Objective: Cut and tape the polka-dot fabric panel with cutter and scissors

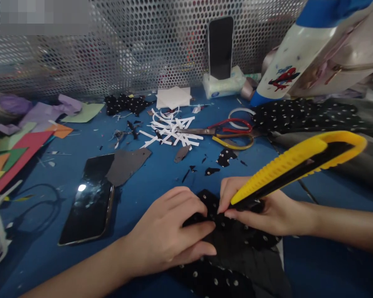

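Observation:
My left hand presses down on a black fabric with white dots, its fingers bent and gripping the cloth. A plain dark grey piece lies among the dotted cloth. In my right hand is a yellow and black utility knife, slanted with its rounded end up to the right. The right fingertips sit close against the dotted fabric, near the left fingers. The blade end is hidden by the right hand.
Left of my hands lies a phone under a grey scrap. Beyond are white paper strips, scissors and fabric bits. Another phone leans on a tissue pack near a bottle. Coloured paper lies left.

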A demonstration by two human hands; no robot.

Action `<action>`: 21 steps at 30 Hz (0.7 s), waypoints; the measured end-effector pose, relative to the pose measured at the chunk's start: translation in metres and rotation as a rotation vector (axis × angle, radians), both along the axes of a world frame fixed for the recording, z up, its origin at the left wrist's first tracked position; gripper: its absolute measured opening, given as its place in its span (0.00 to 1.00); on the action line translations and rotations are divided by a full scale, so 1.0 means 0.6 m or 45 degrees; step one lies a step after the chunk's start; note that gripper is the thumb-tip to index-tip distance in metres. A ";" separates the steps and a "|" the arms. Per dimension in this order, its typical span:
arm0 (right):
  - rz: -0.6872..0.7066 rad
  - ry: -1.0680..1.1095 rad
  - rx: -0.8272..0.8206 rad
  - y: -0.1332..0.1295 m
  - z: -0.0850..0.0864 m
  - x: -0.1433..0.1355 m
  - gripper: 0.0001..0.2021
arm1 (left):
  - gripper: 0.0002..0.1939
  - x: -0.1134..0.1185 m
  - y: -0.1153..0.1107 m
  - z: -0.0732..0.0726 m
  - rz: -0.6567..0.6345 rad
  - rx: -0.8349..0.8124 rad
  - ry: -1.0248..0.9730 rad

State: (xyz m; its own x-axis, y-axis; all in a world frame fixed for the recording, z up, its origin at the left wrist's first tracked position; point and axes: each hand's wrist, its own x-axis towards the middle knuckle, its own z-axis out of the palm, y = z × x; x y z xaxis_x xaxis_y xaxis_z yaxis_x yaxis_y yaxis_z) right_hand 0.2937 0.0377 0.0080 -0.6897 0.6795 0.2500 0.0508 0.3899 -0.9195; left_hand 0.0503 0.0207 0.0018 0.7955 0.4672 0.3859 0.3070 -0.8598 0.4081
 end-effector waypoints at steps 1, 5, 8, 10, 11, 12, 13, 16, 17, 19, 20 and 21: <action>0.012 0.003 0.002 0.000 0.001 0.001 0.05 | 0.28 0.000 0.000 0.001 -0.008 0.003 0.016; 0.057 -0.009 0.044 0.001 0.007 0.000 0.04 | 0.29 -0.001 0.000 0.000 -0.006 0.002 0.022; 0.085 -0.034 0.077 0.002 0.009 0.000 0.04 | 0.28 -0.002 0.000 -0.002 0.000 0.018 0.005; 0.108 -0.029 0.074 0.002 0.007 0.000 0.04 | 0.27 -0.001 0.000 -0.003 0.000 0.032 -0.006; 0.108 -0.012 0.057 0.003 0.005 0.000 0.03 | 0.27 -0.001 0.000 -0.002 0.002 0.036 -0.009; 0.102 0.010 0.030 0.003 0.003 0.000 0.03 | 0.27 0.000 0.000 -0.002 0.006 0.036 -0.006; 0.091 0.028 -0.005 0.004 0.000 0.000 0.03 | 0.28 0.000 -0.001 -0.001 0.009 0.035 0.000; 0.060 0.070 -0.097 0.006 -0.005 0.000 0.02 | 0.27 0.002 -0.001 0.003 0.011 0.050 0.000; 0.058 0.076 -0.117 0.007 -0.006 0.000 0.02 | 0.27 0.002 -0.001 0.004 0.009 0.065 -0.008; 0.053 0.090 -0.149 0.007 -0.007 0.000 0.02 | 0.25 0.002 0.000 0.005 0.008 0.093 -0.026; 0.047 0.103 -0.158 0.006 -0.007 0.000 0.02 | 0.25 0.002 0.000 0.005 0.009 0.101 -0.029; 0.038 0.110 -0.164 0.006 -0.007 0.001 0.02 | 0.25 0.002 0.000 0.005 0.009 0.103 -0.027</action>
State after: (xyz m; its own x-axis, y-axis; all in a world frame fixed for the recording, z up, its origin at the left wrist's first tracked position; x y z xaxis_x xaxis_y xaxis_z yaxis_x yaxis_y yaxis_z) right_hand 0.2941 0.0412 0.0037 -0.6897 0.6895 0.2214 -0.0407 0.2683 -0.9625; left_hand 0.0513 0.0207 0.0048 0.7835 0.4397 0.4390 0.3055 -0.8879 0.3441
